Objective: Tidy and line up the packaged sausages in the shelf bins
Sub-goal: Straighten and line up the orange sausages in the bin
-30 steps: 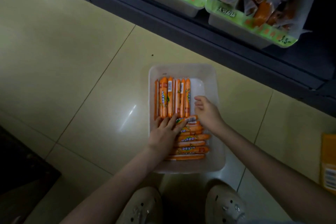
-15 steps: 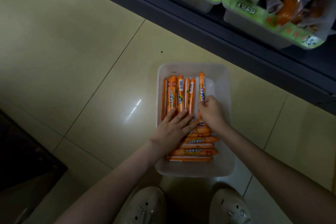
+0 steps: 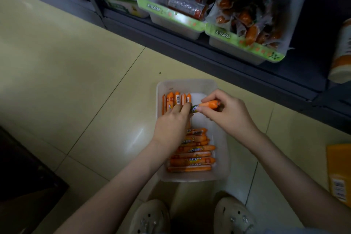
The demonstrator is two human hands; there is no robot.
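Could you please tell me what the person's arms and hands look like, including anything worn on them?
The left forearm and right forearm are bare as far as the picture shows, with no sleeve in view. The left hand and right hand wear no gloves, and no watch, bracelet or ring can be seen in this dim light.

The left hand (image 3: 171,125) and the right hand (image 3: 228,114) are bare, and so are both forearms down to the lower edge of the frame. At bottom centre are two pale cream clog-style shoes, the left shoe (image 3: 150,216) and the right shoe (image 3: 233,214). Their rounded toes are pierced with small holes and dotted with little studs or charms, too blurred to make out. A sliver of light grey-blue cloth (image 3: 284,231) shows at the bottom right.
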